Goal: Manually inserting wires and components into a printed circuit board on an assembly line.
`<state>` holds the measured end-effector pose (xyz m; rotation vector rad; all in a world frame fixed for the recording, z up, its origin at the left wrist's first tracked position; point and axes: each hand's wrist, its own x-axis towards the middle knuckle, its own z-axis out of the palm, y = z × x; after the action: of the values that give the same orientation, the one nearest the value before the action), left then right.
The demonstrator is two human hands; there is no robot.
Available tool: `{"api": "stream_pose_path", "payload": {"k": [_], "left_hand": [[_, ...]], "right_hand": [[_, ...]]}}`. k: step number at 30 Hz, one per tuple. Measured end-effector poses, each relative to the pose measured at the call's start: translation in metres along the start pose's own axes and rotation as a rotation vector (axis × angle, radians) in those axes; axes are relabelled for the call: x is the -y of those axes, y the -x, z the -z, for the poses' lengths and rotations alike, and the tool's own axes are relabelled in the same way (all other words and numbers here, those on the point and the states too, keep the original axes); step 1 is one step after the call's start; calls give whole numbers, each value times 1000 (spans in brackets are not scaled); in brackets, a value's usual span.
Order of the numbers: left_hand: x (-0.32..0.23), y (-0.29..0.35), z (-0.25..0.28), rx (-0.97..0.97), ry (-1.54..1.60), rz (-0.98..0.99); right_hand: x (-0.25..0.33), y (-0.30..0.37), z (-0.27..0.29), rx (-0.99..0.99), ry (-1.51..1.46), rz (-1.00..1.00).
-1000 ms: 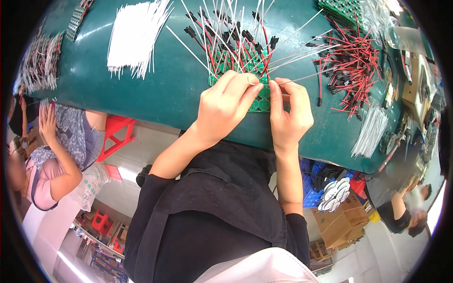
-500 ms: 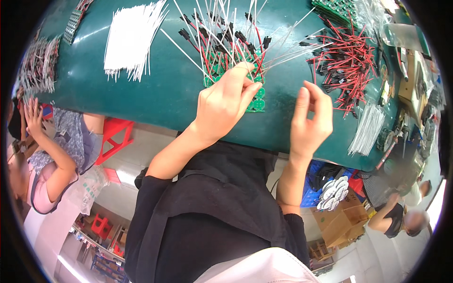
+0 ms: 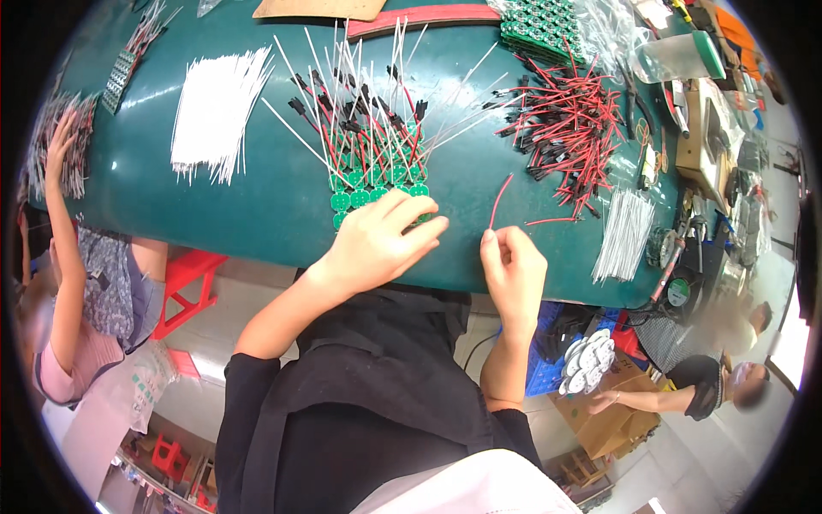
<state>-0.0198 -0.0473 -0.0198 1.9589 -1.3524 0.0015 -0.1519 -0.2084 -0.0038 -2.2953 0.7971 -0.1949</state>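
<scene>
A panel of green circuit boards (image 3: 341, 202) lies on the table before me, with red-and-black connector wires (image 3: 363, 107) and long thin white wires (image 3: 295, 131) standing up from it. Over the panel's near edge rests my left hand (image 3: 377, 244), fingers apart and nothing visible in them; its fingertips partly hide the boards. To the right, my right hand (image 3: 515, 270) pinches the end of a single red wire (image 3: 499, 201) between thumb and forefinger. The wire points up and away from me.
A heap of red-and-black connector wires (image 3: 569, 124) lies to the right, beside a bundle of white wires (image 3: 623, 236). Stacked green boards (image 3: 539, 26) stand behind. White wires (image 3: 214, 116) form a pile at left. A co-worker's hand (image 3: 62, 141) touches wired boards at far left.
My left hand has drawn back from the upright wires to the panel's near edge. My right hand, earlier without a visible wire, now holds a red one. The whole view has shifted.
</scene>
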Motion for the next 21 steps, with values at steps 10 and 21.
{"api": "stream_pose_path", "payload": {"k": [10, 21], "left_hand": [[6, 14, 16, -33, 32, -46], [6, 14, 15, -193, 327, 225]], "right_hand": [[26, 44, 13, 212, -475, 77], [-5, -3, 37, -160, -24, 228]]}}
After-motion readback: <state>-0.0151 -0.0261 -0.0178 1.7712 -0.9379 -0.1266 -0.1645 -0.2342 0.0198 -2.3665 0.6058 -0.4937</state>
